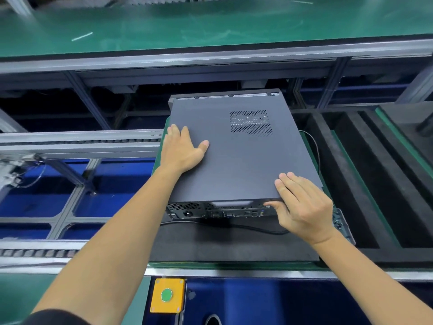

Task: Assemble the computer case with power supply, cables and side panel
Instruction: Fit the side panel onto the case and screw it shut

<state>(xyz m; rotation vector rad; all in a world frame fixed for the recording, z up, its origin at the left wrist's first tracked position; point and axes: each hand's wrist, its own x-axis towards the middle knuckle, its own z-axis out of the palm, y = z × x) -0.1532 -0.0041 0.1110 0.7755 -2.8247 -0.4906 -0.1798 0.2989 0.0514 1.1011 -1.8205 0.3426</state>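
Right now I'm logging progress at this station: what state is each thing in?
side panel: on the case, lying flat
computer case: on its side, rear ports facing the person
left hand: flat on panel
right hand: gripping panel's near corner
black cable: loose on mat

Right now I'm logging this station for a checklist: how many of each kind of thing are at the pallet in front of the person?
Computer case: 1
Black cable: 1
Black foam mat: 1
Yellow button box: 1
Hands on the case: 2, left hand and right hand
Total: 6
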